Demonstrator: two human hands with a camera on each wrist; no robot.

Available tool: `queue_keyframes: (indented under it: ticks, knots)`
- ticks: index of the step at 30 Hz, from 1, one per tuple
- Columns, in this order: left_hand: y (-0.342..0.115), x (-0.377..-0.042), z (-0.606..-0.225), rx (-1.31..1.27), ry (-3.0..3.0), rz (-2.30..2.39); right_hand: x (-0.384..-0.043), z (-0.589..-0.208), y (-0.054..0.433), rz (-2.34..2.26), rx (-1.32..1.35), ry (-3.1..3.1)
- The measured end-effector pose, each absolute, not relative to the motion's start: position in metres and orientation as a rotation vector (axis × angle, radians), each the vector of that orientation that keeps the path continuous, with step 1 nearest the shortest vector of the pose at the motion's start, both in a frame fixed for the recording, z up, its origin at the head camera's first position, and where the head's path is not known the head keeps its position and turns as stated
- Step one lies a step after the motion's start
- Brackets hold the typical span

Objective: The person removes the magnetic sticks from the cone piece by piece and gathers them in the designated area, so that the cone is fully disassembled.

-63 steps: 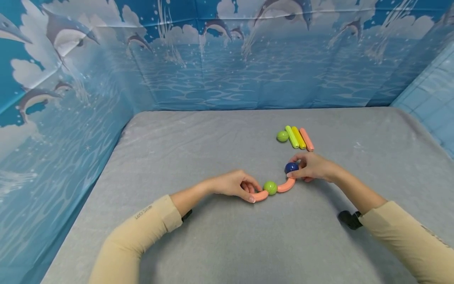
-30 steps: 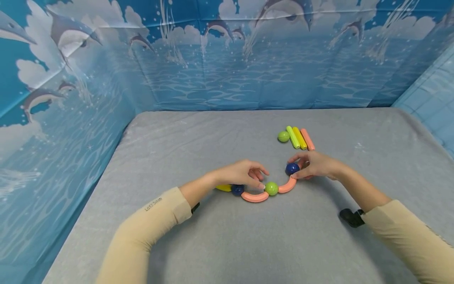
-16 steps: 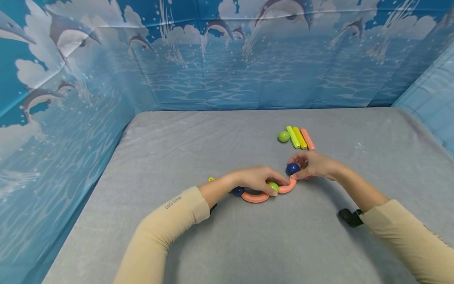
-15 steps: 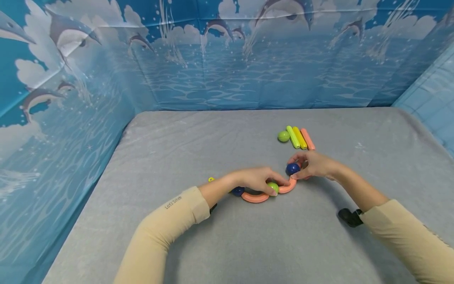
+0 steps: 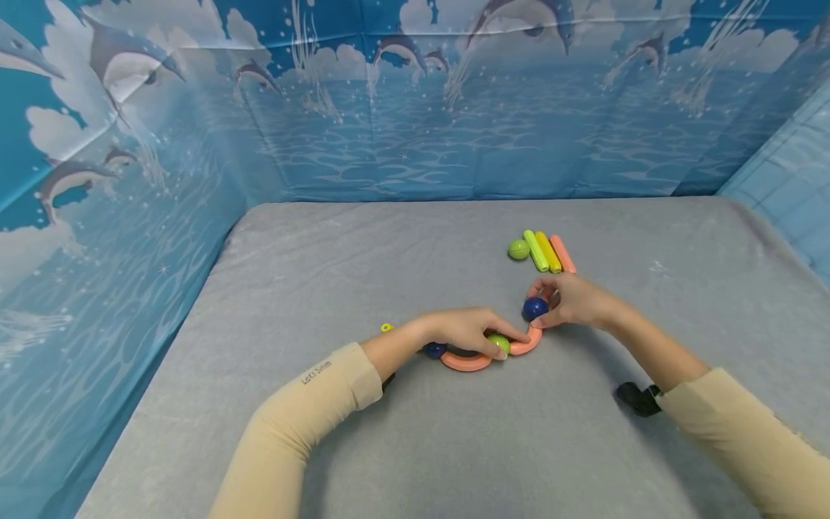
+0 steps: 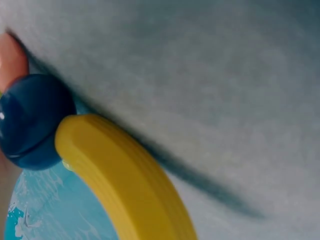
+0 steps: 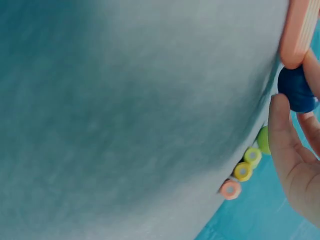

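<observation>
In the head view a chain of toy pieces lies across the grey cloth. My left hand (image 5: 463,328) reaches over it, thumb and fingers gripping the green ball (image 5: 499,344); a fingertip overlaps the right coral curved stick (image 5: 528,342). That stick leads to a blue ball (image 5: 534,308), which my right hand (image 5: 573,299) pinches between thumb and fingers. Left of the green ball runs another coral curved stick (image 5: 467,362), ending at a second blue ball (image 5: 434,351). A yellow curved stick (image 6: 125,170) joins this ball, largely hidden by my left forearm in the head view.
Behind my right hand lie a loose green ball (image 5: 518,249) and three straight sticks side by side: light green (image 5: 535,251), yellow (image 5: 547,251) and coral (image 5: 561,254). A blue dolphin-print curtain (image 5: 415,144) borders the back of the cloth-covered table (image 5: 363,259).
My left hand has let go of the left coral curved stick and moved right onto the green ball. My right hand has stayed at its blue ball throughout.
</observation>
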State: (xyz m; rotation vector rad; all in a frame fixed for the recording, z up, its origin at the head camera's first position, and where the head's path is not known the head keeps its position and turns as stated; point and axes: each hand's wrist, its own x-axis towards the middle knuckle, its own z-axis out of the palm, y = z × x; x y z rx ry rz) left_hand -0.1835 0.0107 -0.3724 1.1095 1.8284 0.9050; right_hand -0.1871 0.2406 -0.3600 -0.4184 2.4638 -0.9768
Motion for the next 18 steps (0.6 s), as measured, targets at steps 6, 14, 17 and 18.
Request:
queue_keyframes:
  ticks: [6,14,17,18]
  knots:
    - [0.009,-0.183,-0.375,1.07,1.835,0.916,-0.19,-0.359,0.238,-0.977,-0.395,2.575]
    - [0.01,-0.183,-0.374,1.04,1.823,0.942,-0.199,-0.355,0.234,-1.028,-0.296,2.671]
    - [0.01,-0.183,-0.375,1.026,1.811,0.96,-0.205,-0.354,0.229,-0.996,-0.276,2.713]
    - [0.01,-0.183,-0.375,1.023,1.806,0.965,-0.207,-0.354,0.228,-0.976,-0.26,2.727]
